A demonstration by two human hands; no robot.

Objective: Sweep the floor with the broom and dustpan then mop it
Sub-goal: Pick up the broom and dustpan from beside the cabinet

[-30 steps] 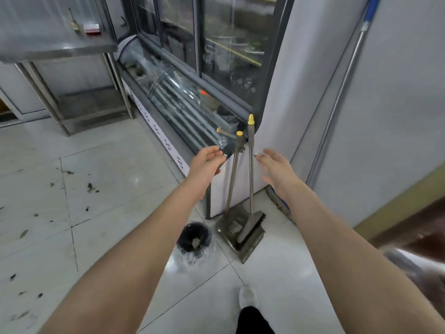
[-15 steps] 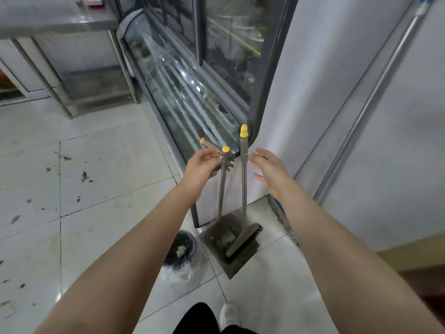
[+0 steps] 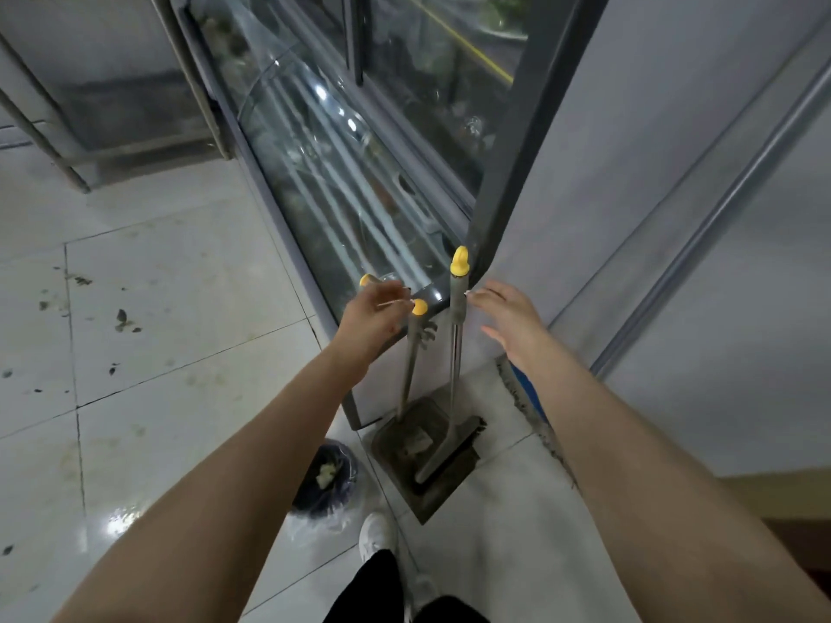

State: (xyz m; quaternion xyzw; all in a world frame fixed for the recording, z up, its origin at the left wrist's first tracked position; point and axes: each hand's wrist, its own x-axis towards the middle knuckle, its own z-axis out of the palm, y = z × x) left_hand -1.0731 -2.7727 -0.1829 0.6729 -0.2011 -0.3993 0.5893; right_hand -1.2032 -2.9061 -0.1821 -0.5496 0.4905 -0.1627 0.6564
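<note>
The tiled floor (image 3: 157, 308) on the left is pale, glossy and pretty grubby, with dark scraps (image 3: 121, 321) scattered over a couple of tiles. Closer in there's a small dark bin (image 3: 323, 478) lined with a clear bag, standing just left of the dustpan.

The left hand (image 3: 373, 317) is up at the top of the dustpan (image 3: 404, 442). Its fingers are curled over the short crossbar grip, and a yellow cap pokes out on either side of the hand. The dustpan's thin metal stem runs down to a dark, dirty, boxy pan with some crumpled litter in it. It sits on the floor right at the corner of the glass display case (image 3: 337, 173).

The broom (image 3: 457, 317) stands upright just right of that stem. It has a yellow knob on top, a grey grip, then a shiny metal shaft, and its dark bristle head is parked in the pan.

The right hand (image 3: 508, 317) is just beside the grey grip with its fingers straight and a bit spread, thumb hanging apart below. The fingertips are right at the handle, but I honestly can't tell if they're touching it.

Far right, the mop pole (image 3: 701, 238) is a long bare metal tube that leans against the grey wall, well apart from the broom.
</note>
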